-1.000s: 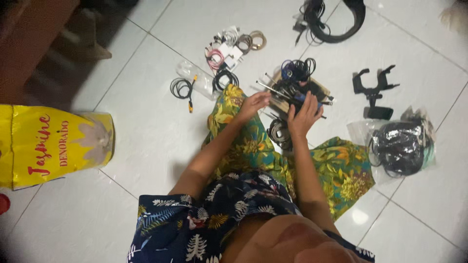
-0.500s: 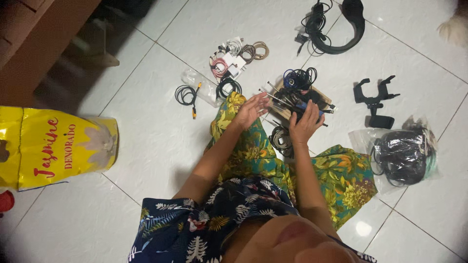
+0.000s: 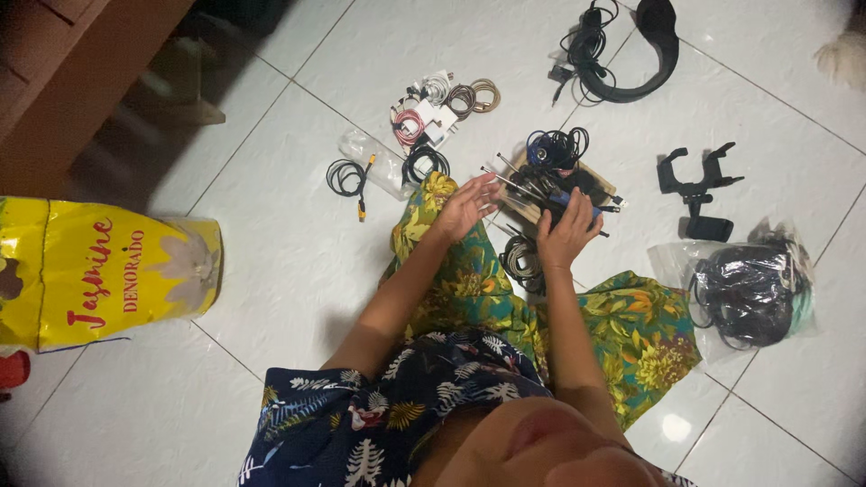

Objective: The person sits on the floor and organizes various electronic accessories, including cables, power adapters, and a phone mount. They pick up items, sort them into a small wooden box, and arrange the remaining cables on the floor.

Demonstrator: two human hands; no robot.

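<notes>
hands: left hand (image 3: 467, 206) and right hand (image 3: 566, 236) side by side over the box (image 3: 550, 194) of tools and cords
behind the box: headphones (image 3: 631, 54)
left of the box: coiled cables (image 3: 433, 113), loose cable (image 3: 347, 178)
right of the box: clamp mount (image 3: 696, 188), bag of cords (image 3: 744, 293) near it
far left: sack (image 3: 99, 280) lying on the floor (image 3: 271, 261)

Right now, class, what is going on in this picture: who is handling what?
A person sits on a white tiled floor sorting cables and small gadgets. Both hands are over a small wooden tray of thin metal rods and cables: the left hand hovers open, and the right hand touches the tangle. Around lie coiled cables, black headphones, a black clamp mount, a plastic bag of cables and a yellow sack.
</notes>
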